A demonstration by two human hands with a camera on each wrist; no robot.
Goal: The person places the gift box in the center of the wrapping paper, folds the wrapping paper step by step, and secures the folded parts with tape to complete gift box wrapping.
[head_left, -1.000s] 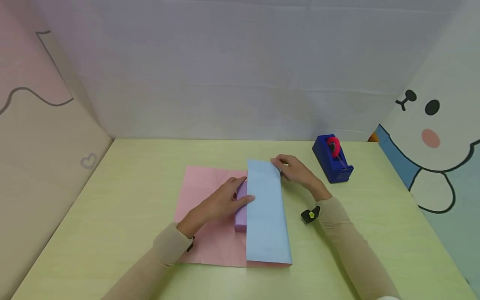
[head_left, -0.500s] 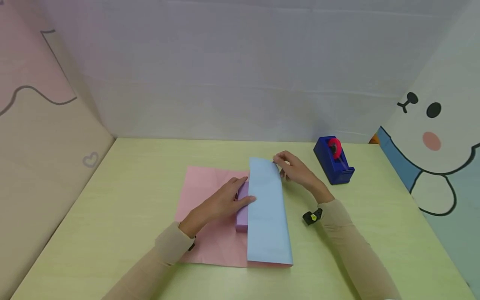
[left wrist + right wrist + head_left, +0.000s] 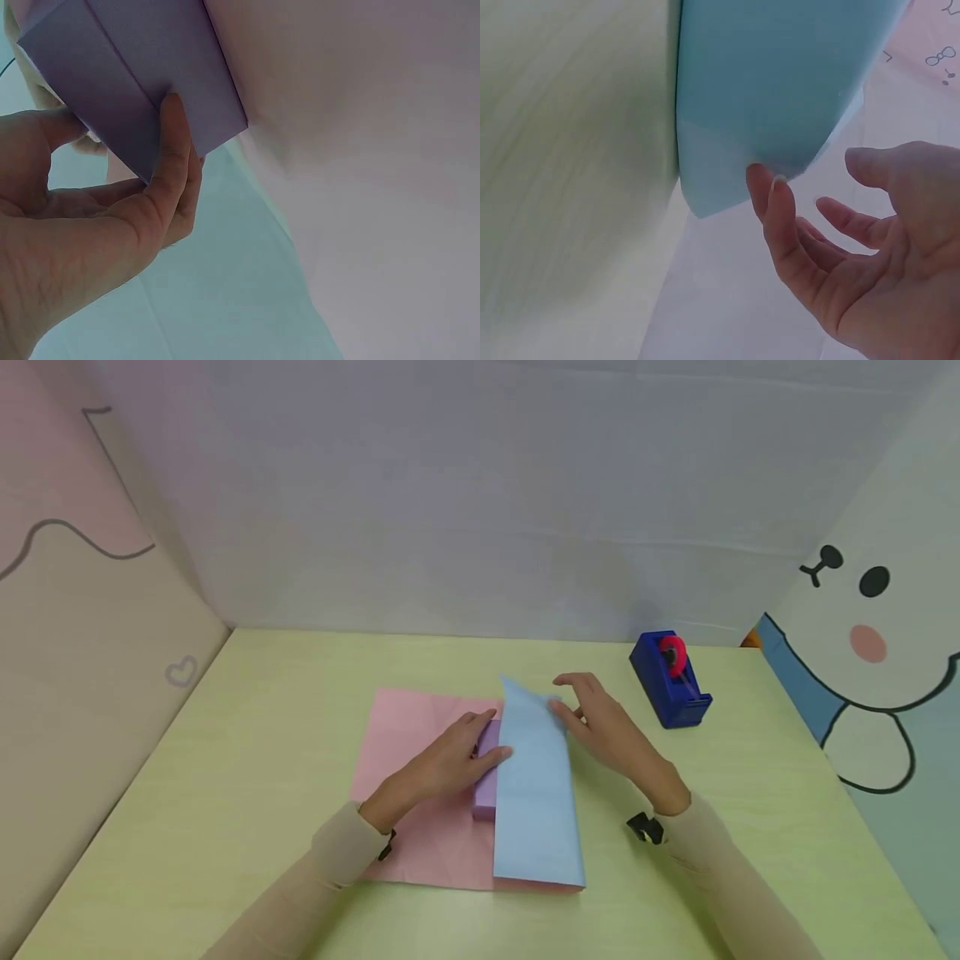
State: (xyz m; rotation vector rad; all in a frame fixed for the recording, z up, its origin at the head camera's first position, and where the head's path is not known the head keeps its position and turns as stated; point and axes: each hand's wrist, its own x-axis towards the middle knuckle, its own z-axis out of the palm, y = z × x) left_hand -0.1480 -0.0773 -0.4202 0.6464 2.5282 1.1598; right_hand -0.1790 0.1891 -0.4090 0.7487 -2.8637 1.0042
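Observation:
A sheet of wrapping paper, pink (image 3: 401, 727) on one face and blue (image 3: 534, 802) on the other, lies on the table with its right part folded over a purple box (image 3: 485, 797). My left hand (image 3: 450, 756) holds the box near its far end; its thumb rests at the blue flap's edge. In the left wrist view, fingers and thumb span the purple box (image 3: 142, 75). Beside the flap's far right corner is my right hand (image 3: 611, 731), fingers loosely spread. In the right wrist view its fingertips touch the blue paper (image 3: 765, 75), whose far end is bent.
A blue tape dispenser (image 3: 670, 685) with a red-cored roll stands at the back right, beyond my right hand. The pale table (image 3: 285, 727) meets a white back wall (image 3: 420, 510). Printed panels border it on both sides.
My right hand has let go of the flap's far corner, its fingers spreading as the wrist shifts nearer and right. That corner now bends down. My left hand stays on the box.

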